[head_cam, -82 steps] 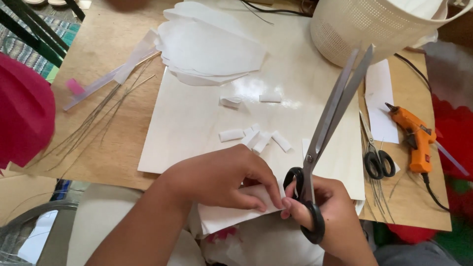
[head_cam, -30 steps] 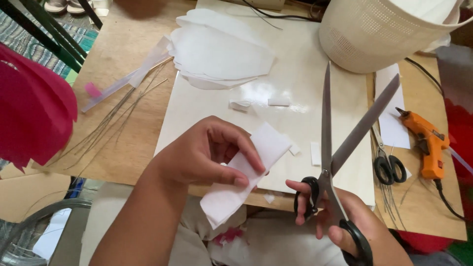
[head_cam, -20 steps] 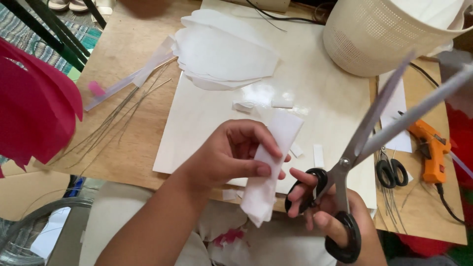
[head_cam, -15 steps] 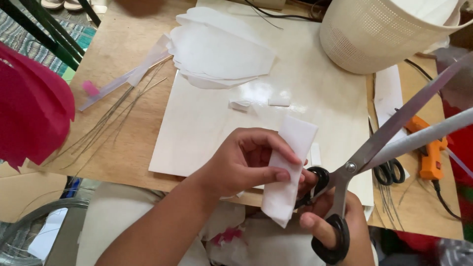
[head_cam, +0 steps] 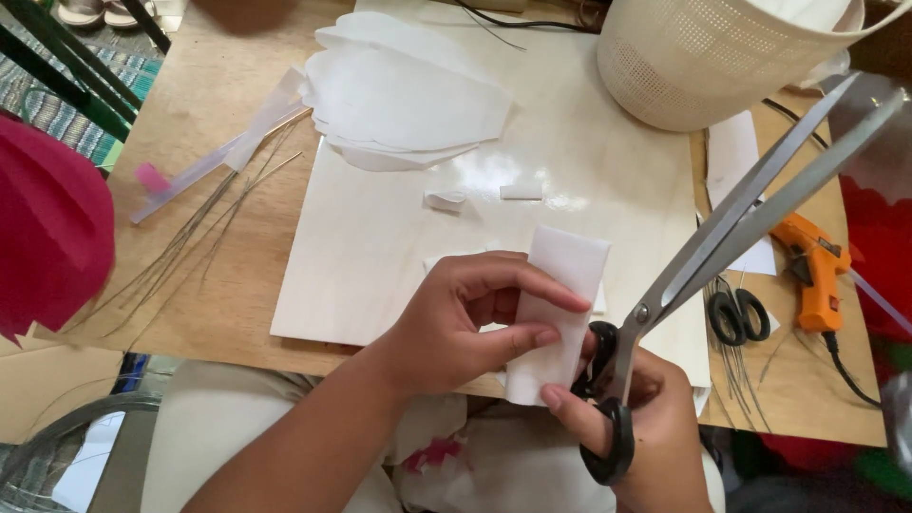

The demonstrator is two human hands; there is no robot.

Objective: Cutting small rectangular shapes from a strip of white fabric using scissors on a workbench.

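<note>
No packages, labels, signs or screens are showing anywhere from where I am standing.

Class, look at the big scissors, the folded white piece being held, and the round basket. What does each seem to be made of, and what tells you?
Scissors: bright grey blades, probably steel; black handles, likely plastic. Folded white piece: thin, matte, held in a soft fold, so paper or fabric. Basket: cream, fine regular perforations, probably moulded plastic.
</note>
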